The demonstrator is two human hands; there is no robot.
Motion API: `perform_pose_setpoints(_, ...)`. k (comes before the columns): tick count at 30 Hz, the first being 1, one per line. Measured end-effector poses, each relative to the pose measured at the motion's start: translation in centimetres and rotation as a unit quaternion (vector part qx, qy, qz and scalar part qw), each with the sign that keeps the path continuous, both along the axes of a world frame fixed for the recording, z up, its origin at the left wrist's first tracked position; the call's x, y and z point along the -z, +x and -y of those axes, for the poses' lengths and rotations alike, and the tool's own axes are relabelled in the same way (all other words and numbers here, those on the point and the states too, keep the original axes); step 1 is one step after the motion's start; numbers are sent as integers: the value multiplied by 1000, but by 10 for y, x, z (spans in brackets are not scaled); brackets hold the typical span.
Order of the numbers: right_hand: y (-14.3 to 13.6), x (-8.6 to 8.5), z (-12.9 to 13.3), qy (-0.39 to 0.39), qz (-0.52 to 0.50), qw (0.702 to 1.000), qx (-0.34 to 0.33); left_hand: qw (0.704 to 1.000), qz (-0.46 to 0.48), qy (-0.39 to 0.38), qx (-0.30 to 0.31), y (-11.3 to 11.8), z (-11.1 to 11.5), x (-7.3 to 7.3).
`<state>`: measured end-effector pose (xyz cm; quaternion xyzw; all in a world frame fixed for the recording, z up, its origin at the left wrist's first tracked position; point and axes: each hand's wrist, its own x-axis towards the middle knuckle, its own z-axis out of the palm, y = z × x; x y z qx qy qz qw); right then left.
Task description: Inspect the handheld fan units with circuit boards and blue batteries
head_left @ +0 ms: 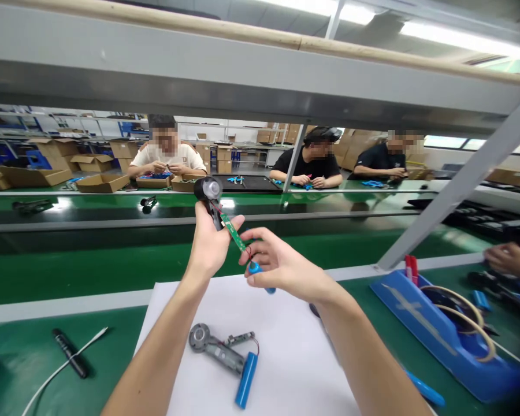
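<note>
My left hand [211,240] is closed around the dark handle of a small handheld fan [208,189], its round head pointing up. From the fan a narrow green circuit board [233,232] hangs on thin wires, slanting down toward my right hand [281,263]. The fingers of that hand curl around a blue cylindrical battery [255,268], which is wired to the board's lower end. Below, on white paper [294,364], lies a second opened fan [219,352] with its own small board and blue battery [247,380] attached by wires.
A black marker [70,352] and a white cable [47,378] lie at left. A blue bin [433,335] with red-handled tools stands at right, near another person's hand [511,260]. Across the green conveyor [91,260], several people sit working. A slanted metal post [455,185] rises at right.
</note>
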<state>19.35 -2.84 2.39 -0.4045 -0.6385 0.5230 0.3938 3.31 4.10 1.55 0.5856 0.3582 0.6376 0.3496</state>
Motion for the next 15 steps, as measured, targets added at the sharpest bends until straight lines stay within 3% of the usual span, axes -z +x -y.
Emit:
perform_pose_setpoints(3, 0, 12, -14, 44, 122, 989, 65, 1000, 16, -3, 3, -11, 1, -9)
perform_pose_setpoints(5, 0, 15, -21, 87, 139, 980, 115, 999, 29, -9, 16, -13, 5, -13)
perform_pose_setpoints(8, -2, 14, -22, 177, 48, 968, 171, 995, 44, -28, 84, -9, 11, -15)
perform_pose_setpoints(11, -6, 9, -15, 214, -71, 954, 195, 982, 64, -37, 175, 2, 16, -11)
perform_pose_setpoints(15, -11, 8, -7, 269, -125, 904, 308, 966, 74, -55, 241, 10, 17, -5)
